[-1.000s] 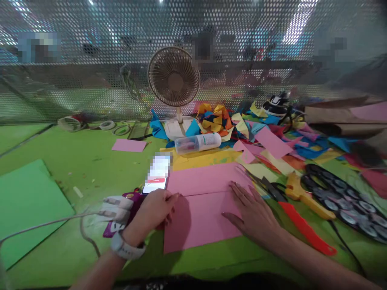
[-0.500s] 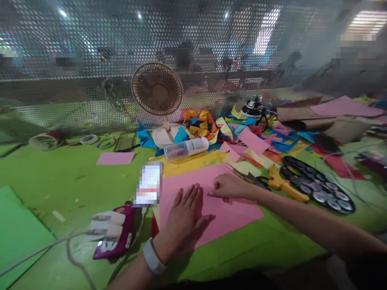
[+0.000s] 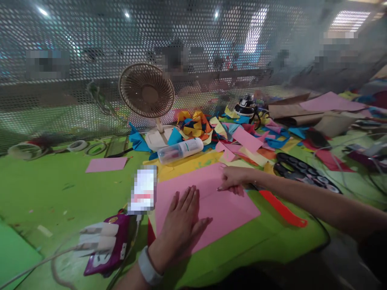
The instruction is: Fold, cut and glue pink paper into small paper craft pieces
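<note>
My left hand [image 3: 181,215] lies flat on a pink sheet of paper [image 3: 232,217], fingers together and thumb out to the side. It presses near the left part of the sheet. To its right, my right hand [image 3: 234,179] is curled, with a fingertip touching the paper near its upper right part. Whether anything small is inside those fingers cannot be made out. A faint line runs across the sheet between the two hands. Under my right forearm lies a long red-orange handle-like thing [image 3: 282,209], partly covered.
Behind the sheet lie yellow paper [image 3: 169,171], a clear bottle [image 3: 181,150] and a heap of coloured paper pieces [image 3: 193,125]. A fan [image 3: 148,92] stands at the back. On the left are a phone [image 3: 143,187] and a purple power strip [image 3: 109,241] with cables. A black tray [image 3: 305,171] lies right.
My right hand has slid rightward along the sheet, away from the left hand, which stays flat. The red-orange thing now shows below my right forearm. The view has shifted slightly right.
</note>
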The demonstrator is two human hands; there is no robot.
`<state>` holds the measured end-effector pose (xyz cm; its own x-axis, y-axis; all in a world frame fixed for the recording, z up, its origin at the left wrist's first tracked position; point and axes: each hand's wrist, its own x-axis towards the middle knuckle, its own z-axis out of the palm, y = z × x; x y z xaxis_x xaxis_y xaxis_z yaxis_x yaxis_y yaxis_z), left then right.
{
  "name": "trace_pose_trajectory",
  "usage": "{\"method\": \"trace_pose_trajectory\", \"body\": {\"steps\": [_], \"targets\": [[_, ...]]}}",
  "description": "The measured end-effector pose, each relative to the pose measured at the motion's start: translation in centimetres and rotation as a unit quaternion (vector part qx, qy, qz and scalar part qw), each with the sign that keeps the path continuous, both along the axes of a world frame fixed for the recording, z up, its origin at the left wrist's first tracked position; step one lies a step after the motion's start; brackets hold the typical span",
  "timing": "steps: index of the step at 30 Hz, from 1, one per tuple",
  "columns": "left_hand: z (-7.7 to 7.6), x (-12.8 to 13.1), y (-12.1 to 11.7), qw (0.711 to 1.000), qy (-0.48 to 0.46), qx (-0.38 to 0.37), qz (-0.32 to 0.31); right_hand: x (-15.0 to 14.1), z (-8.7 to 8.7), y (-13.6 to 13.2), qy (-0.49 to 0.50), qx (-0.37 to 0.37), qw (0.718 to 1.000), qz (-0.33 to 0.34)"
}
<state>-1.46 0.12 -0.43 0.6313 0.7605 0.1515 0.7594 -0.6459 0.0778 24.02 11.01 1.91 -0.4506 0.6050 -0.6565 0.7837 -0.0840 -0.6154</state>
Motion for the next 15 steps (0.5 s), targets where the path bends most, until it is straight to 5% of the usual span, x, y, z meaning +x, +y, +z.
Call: {"method": "trace_pose_trajectory", "body": {"steps": [4, 9, 15], "targets": [[-0.3, -0.2, 0.1, 1.0, -0.006, 0.02, -0.009, 2.1, 0.7, -0.3, -0.03, 0.04, 0.999, -0.013], [-0.1, -0.7, 0.2, 1.0, 0.01, 0.003, -0.014, 1.6, 2.1, -2.3, -0.041, 0.192, 0.98, -0.034], [1.2, -1.0, 0.4, 1.0, -0.005, 0.023, 0.006, -1.5, 1.3, -5.4, -0.007, 0.418, 0.905, 0.073]]}}
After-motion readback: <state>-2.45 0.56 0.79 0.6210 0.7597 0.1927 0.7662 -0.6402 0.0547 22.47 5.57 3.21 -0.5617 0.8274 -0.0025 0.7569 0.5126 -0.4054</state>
